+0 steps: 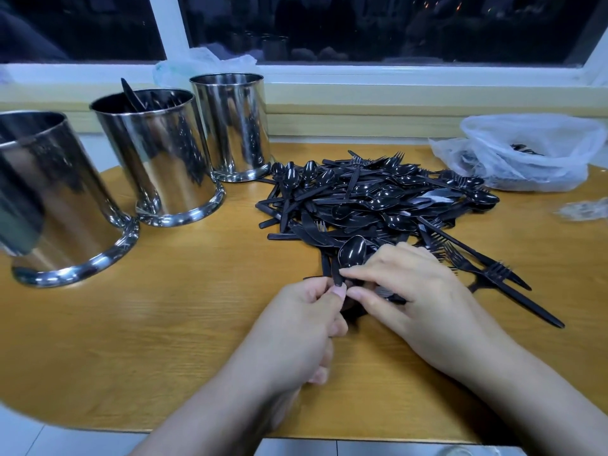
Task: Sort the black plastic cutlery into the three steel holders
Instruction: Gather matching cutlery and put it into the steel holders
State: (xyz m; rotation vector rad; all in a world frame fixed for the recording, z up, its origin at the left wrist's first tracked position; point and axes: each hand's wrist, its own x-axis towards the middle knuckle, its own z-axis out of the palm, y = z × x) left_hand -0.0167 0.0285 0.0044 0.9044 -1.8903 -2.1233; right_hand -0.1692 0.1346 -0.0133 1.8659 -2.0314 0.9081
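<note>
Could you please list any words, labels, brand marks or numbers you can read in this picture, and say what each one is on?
None: no readable text appears anywhere.
The three steel holders show only reflections.
The black cutlery pile shows no legible marking.
The plastic bag is unprinted as far as visible.

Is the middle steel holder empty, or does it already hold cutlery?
Not empty. The middle steel holder holds black cutlery: one piece pokes above its rim, with more dark shapes inside. Which kind, cannot tell.

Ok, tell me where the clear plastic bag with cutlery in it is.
In the head view, the clear plastic bag sits at the table's far right, below the window sill, just right of the cutlery pile.
</note>
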